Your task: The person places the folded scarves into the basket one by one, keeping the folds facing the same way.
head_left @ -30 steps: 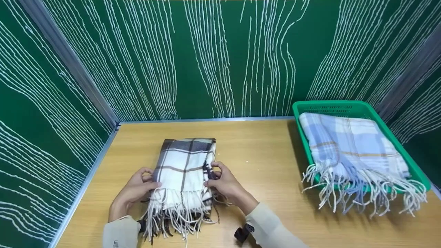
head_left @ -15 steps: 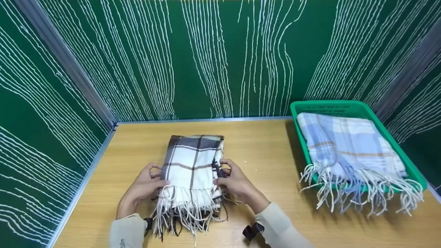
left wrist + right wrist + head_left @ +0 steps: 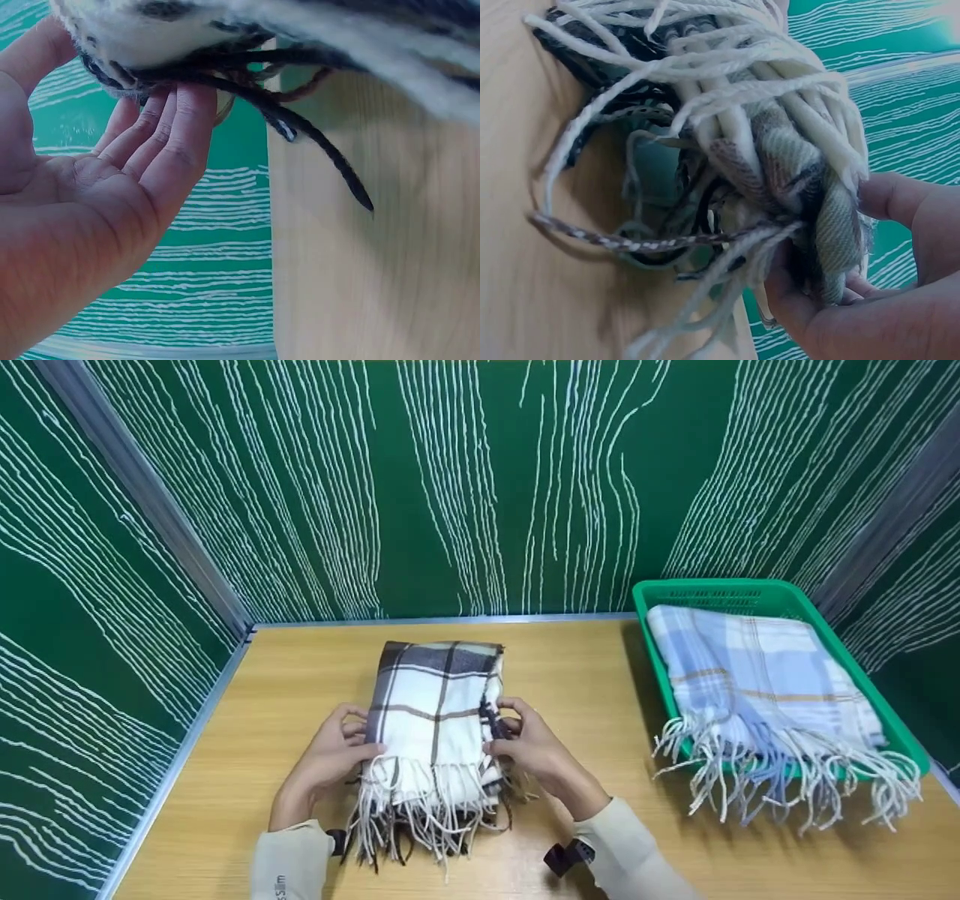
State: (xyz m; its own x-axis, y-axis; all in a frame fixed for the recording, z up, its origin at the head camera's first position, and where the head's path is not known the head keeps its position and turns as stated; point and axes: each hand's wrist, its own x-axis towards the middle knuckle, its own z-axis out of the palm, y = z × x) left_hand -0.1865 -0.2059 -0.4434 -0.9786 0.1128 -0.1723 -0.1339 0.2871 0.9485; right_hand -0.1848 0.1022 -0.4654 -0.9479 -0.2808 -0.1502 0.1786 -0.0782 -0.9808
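A folded plaid scarf [image 3: 435, 727] in white, dark grey and brown sits left of centre on the table in the head view, its fringe toward the person. The left hand [image 3: 326, 757] grips its left edge, thumb on top. At the opposite edge, the right hand [image 3: 540, 750] holds the layers between thumb and fingers. In the left wrist view, the fingers [image 3: 184, 127] lie under the scarf [image 3: 150, 37]. Thick bunched folds and loose fringe of the scarf [image 3: 780, 150] show in the right wrist view, with the right hand [image 3: 885, 315] around the edge.
A green plastic basket [image 3: 712, 583] stands at the right of the wooden table [image 3: 577, 682]. Inside lies a folded light-blue and white plaid scarf [image 3: 772, 675], its fringe hanging over the front rim. Green panels [image 3: 517, 510] with white wavy lines enclose the back and sides.
Both hands have carried the plaid scarf to the right and a little away from the person, keeping their grip. The basket and the blue scarf stay in place.
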